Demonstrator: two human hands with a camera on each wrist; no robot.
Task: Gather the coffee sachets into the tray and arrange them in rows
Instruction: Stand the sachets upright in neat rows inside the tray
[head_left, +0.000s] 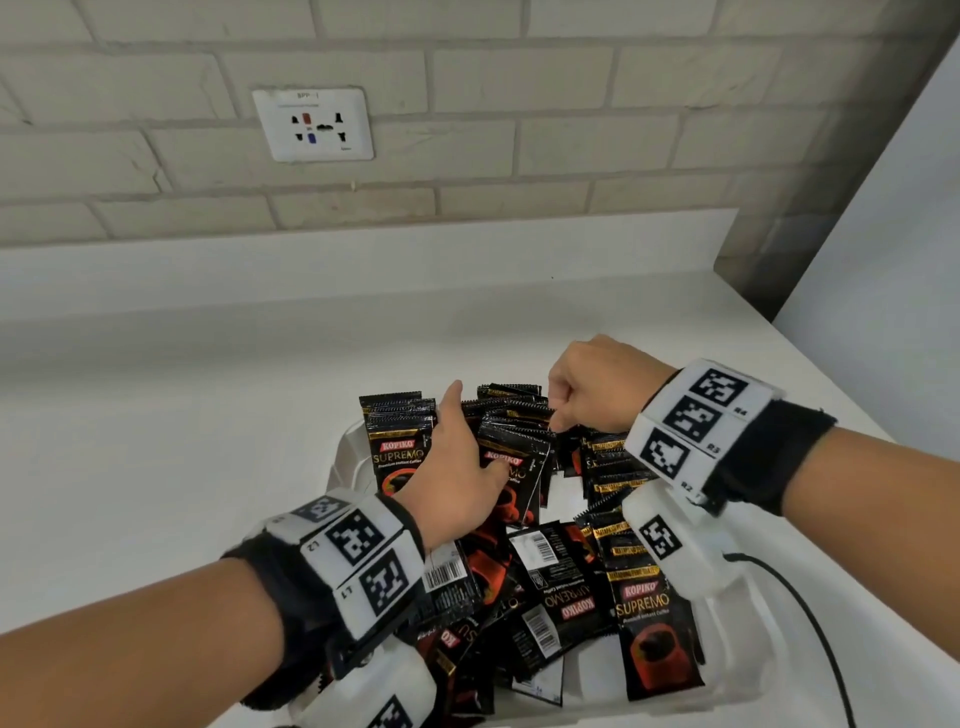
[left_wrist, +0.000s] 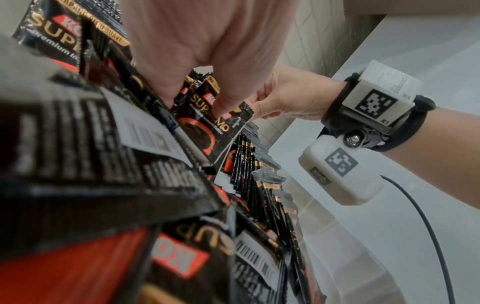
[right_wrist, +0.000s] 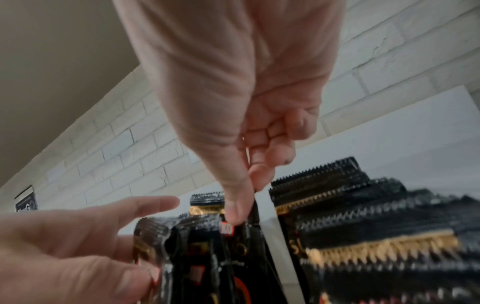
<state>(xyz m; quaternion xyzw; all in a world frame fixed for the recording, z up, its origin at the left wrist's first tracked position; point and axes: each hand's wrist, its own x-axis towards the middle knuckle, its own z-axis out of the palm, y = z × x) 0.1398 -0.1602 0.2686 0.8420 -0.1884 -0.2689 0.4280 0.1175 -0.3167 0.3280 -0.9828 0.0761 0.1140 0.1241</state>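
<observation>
Prob. kitchen/pantry: white counter (head_left: 208, 415), brick wall (head_left: 519, 130), socket (head_left: 313, 124).

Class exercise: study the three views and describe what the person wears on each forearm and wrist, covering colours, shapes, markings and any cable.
Both forearms are bare, with no sleeves. Each wrist has a black fabric band carrying white square tiles printed with black block-pattern markers, lettered L on the left wrist and R on the right wrist. Under each hangs a white rounded camera housing with its own marker. A thin black cable trails from the right one.
</observation>
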